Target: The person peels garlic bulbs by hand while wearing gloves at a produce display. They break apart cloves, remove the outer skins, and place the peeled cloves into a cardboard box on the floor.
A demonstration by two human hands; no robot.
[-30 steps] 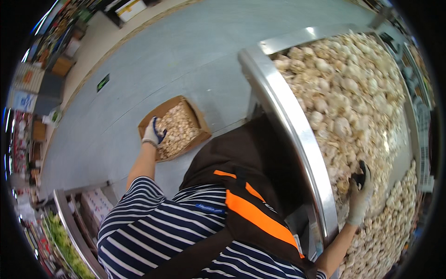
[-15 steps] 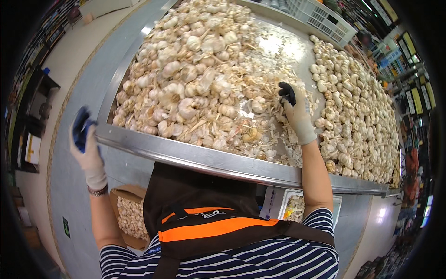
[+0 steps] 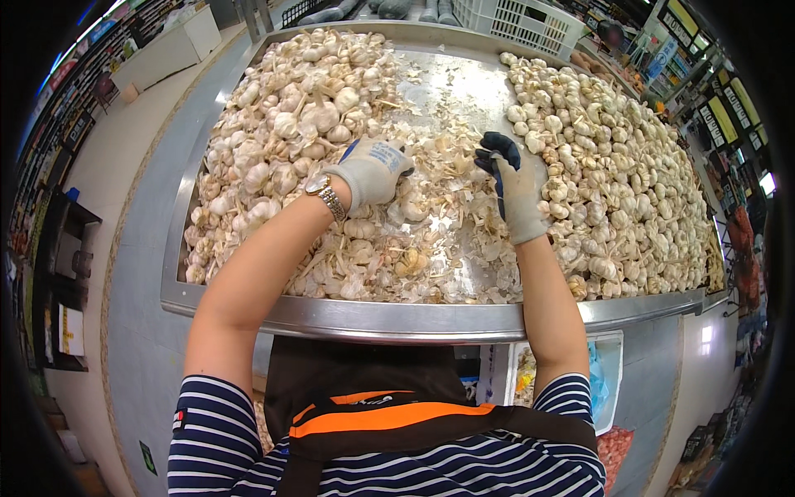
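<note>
While both forearms reach over the near steel rim of the metal display tray (image 3: 248, 305), the grey-gloved left hand (image 3: 370, 171) curls loosely onto loose white garlic bulbs and papery skins (image 3: 397, 248) mid-tray. Right gloved hand (image 3: 511, 186), fingers bent, rests on skins. Far right: heaped garlic pile (image 3: 629, 182).

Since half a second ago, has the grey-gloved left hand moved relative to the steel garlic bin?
Yes. The left hand went from outside the bin's front rim, over it and onto the garlic pile inside.
</note>
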